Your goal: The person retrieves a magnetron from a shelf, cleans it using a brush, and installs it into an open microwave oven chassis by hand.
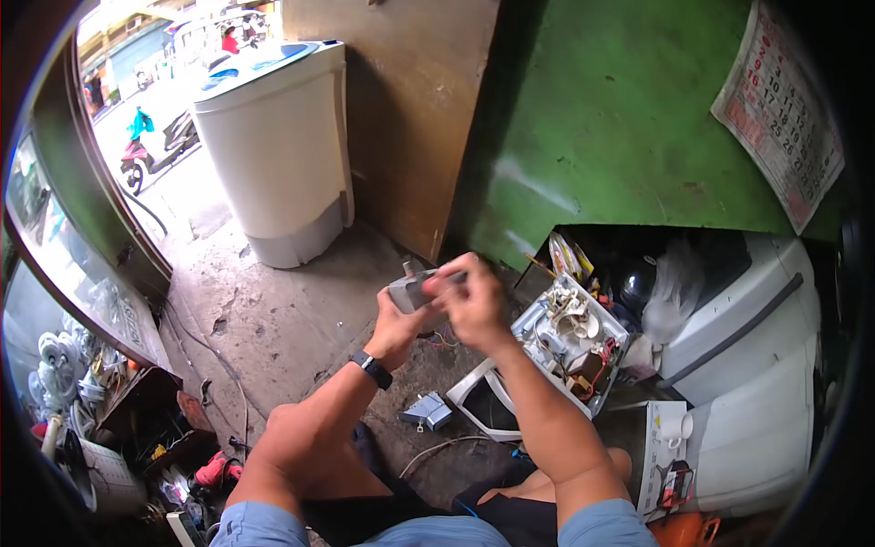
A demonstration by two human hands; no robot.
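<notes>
My left hand (pixel 398 330) is closed around a grey boxy part with a short shaft (pixel 406 294), which looks like a washing machine timer, held up over the floor. Over its right side is my right hand (pixel 474 305), blurred by motion, with fingers curled in. Something dark and reddish shows at those fingertips, too smeared to name. A similar grey box with a small shaft (pixel 427 412) lies on the floor below my hands. Thin wires (pixel 439 339) show just beneath the held part.
To the right, a white tray (pixel 597 406) holds jumbled parts and wires, beside a white frame with a dark panel (pixel 488 401). A white tub-shaped machine (pixel 283 164) stands ahead. At left are a red power tool (pixel 219 469) and a cluttered box (pixel 150 410). A cable (pixel 239 383) crosses the floor.
</notes>
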